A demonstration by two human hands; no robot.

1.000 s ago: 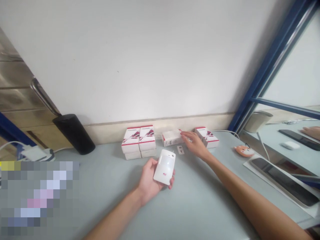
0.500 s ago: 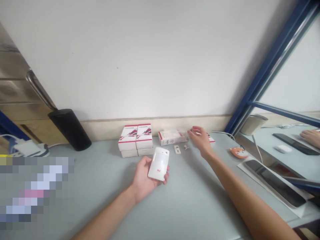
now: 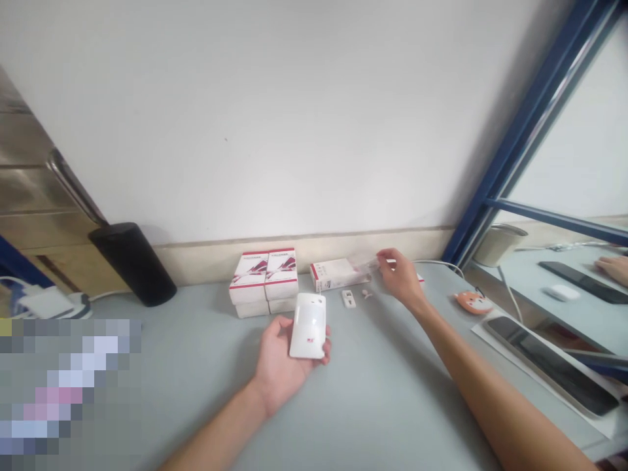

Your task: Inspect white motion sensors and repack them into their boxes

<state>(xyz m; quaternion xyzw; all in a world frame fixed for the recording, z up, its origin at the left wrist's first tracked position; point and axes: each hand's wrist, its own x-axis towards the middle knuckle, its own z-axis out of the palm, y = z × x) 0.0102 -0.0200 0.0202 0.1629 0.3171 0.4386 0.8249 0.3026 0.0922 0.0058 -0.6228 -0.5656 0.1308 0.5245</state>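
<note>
Left hand (image 3: 282, 360): grasps the sensor (image 3: 308, 327) above the tabletop (image 3: 196, 392); with loose hold, it may slip.
Right hand (image 3: 401, 278): pinches the bag (image 3: 363, 261) at the box (image 3: 330, 275).
Bracket (image 3: 348, 299): lies near; a careless pull of the bag could sweep it away.

Nothing seems legible on boxes (image 3: 282, 265) or device (image 3: 309, 325).

Near the bench's (image 3: 373, 405) back edge are two box tops (image 3: 281, 269), one separate box (image 3: 336, 275), one mostly hidden box (image 3: 420, 279), two small white pieces (image 3: 348, 299) and one black cylinder (image 3: 133, 265). One orange item (image 3: 473, 302) and one dark slab (image 3: 549, 366) lie near the right edge, one white device (image 3: 308, 327) above the bench
</note>
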